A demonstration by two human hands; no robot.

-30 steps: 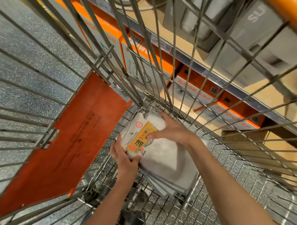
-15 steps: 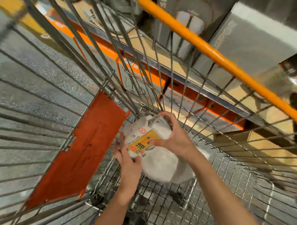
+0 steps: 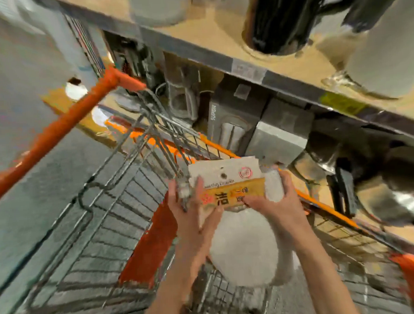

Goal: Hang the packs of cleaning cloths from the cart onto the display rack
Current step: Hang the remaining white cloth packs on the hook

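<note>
Store shelving (image 3: pixel 244 67) loaded with boxed appliances is looming above and beyond both hands, while a wire shopping cart (image 3: pixel 105 232) with orange trim is spreading out beneath them. A person is holding a bundle of cleaning-cloth packs (image 3: pixel 236 203) between the two hands, raised over the cart's basket and level with its far rim. The left hand (image 3: pixel 194 212) is gripping the bundle's left edge, fingers curled up along the side of the yellow label; the right hand (image 3: pixel 272 201) is clasping the opposite edge, thumb lying across the label and fingers wrapping behind the white cloth. Holding it from both sides appears to be keeping the loose packs squared together so none slides out. The white card header is pointing up and away from the person, its small hanging hole showing near the top, an orientation that looks suited to slipping the packs onto a hook. The soft cloth is sagging below the hands toward the person's forearms. An orange panel (image 3: pixel 151 252) is lying inside the cart, below and left of the left hand. No display rack hook is identifiable in this blurred view, so the hanging itself appears not yet begun.
</note>
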